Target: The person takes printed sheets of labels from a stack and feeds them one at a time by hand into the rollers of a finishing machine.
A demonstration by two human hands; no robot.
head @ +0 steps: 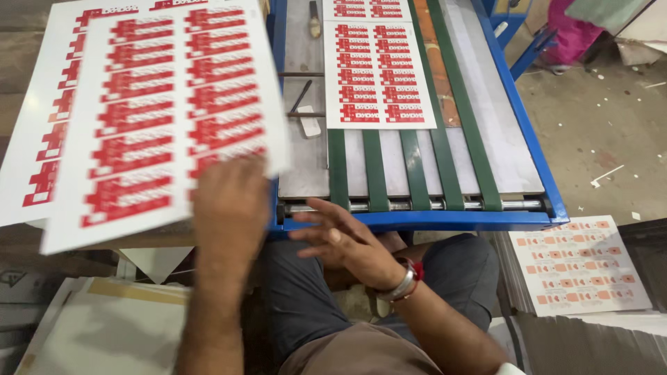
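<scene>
Glossy paper sheet [160,104], metal conveyor frame [424,221]

A blue-framed conveyor table [528,132] with green belts [415,173] is standing at the centre. A red-printed sheet [379,73] is lying on its belts, with a second one [368,8] lying just beyond. On its grey plate to the left, a brush [315,17] and a small white block [309,123] are resting. A stack of paler printed sheets [580,267] is sitting right of its near end.
</scene>
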